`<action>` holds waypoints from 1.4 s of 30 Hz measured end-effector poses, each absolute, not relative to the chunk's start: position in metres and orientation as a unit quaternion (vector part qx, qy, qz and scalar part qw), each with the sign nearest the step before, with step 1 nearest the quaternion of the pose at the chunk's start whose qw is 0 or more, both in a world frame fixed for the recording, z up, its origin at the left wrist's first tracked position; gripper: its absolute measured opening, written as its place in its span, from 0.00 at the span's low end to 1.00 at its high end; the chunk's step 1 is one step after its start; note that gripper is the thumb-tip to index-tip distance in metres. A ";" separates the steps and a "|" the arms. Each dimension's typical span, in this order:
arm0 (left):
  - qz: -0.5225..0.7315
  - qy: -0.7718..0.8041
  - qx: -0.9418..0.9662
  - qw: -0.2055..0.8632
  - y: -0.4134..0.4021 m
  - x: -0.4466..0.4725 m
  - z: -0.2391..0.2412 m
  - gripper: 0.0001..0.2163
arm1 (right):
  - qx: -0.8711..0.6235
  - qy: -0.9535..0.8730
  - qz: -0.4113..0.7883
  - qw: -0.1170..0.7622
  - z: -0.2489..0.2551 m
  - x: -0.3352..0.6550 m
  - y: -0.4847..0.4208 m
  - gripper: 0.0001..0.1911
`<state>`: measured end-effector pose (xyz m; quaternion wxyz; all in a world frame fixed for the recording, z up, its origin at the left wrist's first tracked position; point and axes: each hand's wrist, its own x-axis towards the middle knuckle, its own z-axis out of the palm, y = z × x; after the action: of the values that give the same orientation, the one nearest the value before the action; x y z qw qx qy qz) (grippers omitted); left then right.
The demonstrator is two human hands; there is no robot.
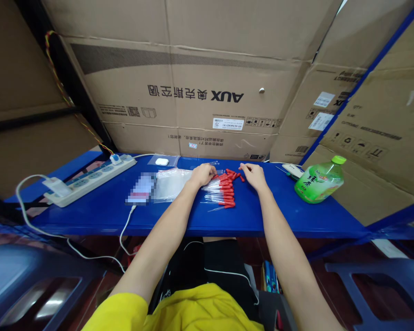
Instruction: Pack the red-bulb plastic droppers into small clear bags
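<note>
Several clear droppers with red bulbs (221,191) lie in a row on the blue table (262,216), tips pointing left. My left hand (203,174) rests at the top left of the row, fingers curled on the clear stems. My right hand (252,174) sits to the right of the pile, fingers bent down near some loose red bulbs (235,175); what it holds, if anything, is hidden. A stack of clear plastic bags (170,183) lies just left of my left hand.
A white power strip (89,179) with plugged cables lies at the left. A blurred phone (141,189) and a white earbud case (162,162) sit near the bags. A green bottle (319,181) lies at the right. Cardboard boxes (193,82) wall the back.
</note>
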<state>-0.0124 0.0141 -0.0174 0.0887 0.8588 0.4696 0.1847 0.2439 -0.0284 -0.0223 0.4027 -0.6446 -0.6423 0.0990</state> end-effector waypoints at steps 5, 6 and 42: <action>0.160 0.481 0.856 0.103 0.011 -0.012 -0.013 0.10 | -0.726 -0.622 0.081 0.283 -0.031 0.265 -0.028 0.11; 0.155 0.491 0.851 0.105 0.010 -0.011 -0.011 0.10 | -0.720 -0.632 0.103 0.268 -0.032 0.266 -0.029 0.10; 0.327 0.345 0.872 0.118 -0.009 0.008 -0.002 0.16 | -0.452 -0.592 0.262 0.613 -0.016 0.201 -0.030 0.26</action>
<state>0.0081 -0.0087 -0.0018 0.1181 0.8719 0.3446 0.3272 0.2015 -0.0296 -0.0162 0.6133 -0.4517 -0.5924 0.2625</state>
